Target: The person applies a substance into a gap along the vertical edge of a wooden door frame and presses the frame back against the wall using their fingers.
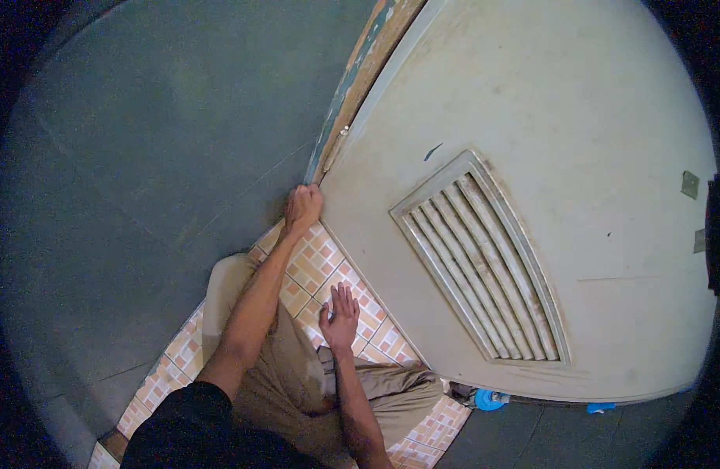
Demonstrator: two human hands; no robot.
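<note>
I view remotely: tiled floor (pixel 317 258) | patterned orange and white | directly upon it: folded khaki-trousered legs (pixel 286 375)

The shirt (pixel 188 434), at the lower left of the frame, was black, its plain sleeve (pixel 207 397) short and ending above the elbow (pixel 241 352). The trousers (pixel 286 375), lower centre, were khaki brown, loose and creased, paler over the knee (pixel 225 285) at left. The left hand (pixel 303 207), right hand (pixel 342 318) and both forearms (pixel 270 277) were bare.
</note>
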